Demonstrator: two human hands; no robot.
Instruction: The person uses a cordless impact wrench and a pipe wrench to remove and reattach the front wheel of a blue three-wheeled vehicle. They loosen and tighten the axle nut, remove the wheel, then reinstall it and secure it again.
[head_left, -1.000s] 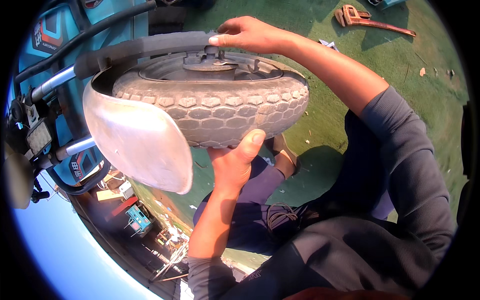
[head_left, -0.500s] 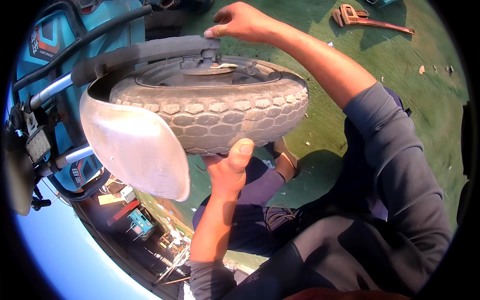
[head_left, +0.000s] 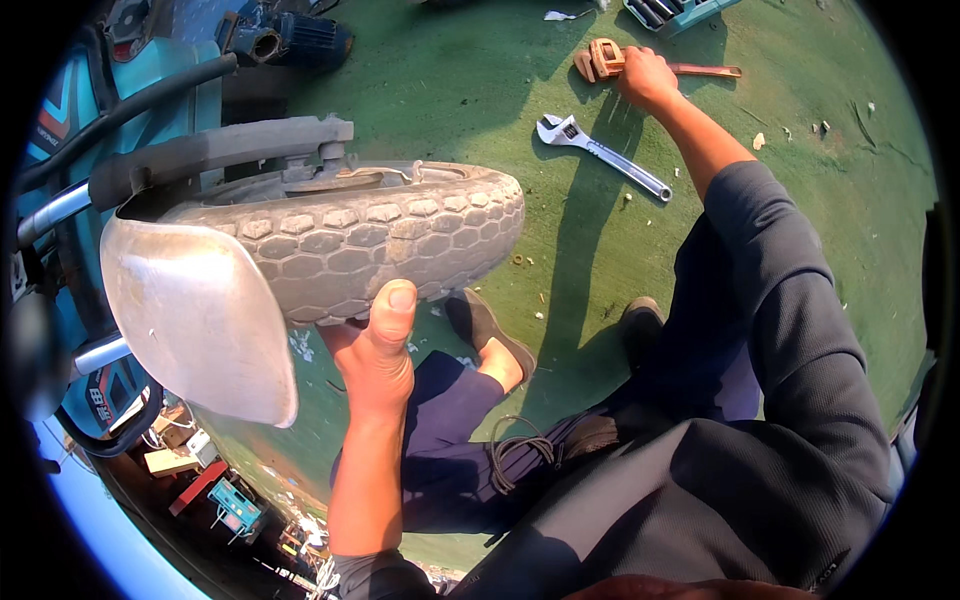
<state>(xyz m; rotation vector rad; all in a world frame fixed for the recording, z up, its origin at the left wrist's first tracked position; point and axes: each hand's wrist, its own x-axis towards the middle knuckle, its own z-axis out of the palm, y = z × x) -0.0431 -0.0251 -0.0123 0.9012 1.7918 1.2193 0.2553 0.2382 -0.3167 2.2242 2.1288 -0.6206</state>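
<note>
- One left hand [head_left: 378,360], thumb pressed on the tread, clasps one wheel [head_left: 390,240] above the left side of the green floor [head_left: 430,110]; its other fingers are hidden underneath.
- One silver mudguard [head_left: 195,320] partly covers the wheel.
- Two shoes [head_left: 488,330] stand on the floor.
- One silver wrench [head_left: 620,164] lies farther out.
- One right hand [head_left: 648,78], fingers closed over the handle, has one rusty wrench [head_left: 705,70] toward the floor's far edge.
- One blue toolbox [head_left: 690,18] sits beyond.

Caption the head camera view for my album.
Left hand on the tire, right hand at the reddish pipe wrench, a silver wrench nearby.
</note>
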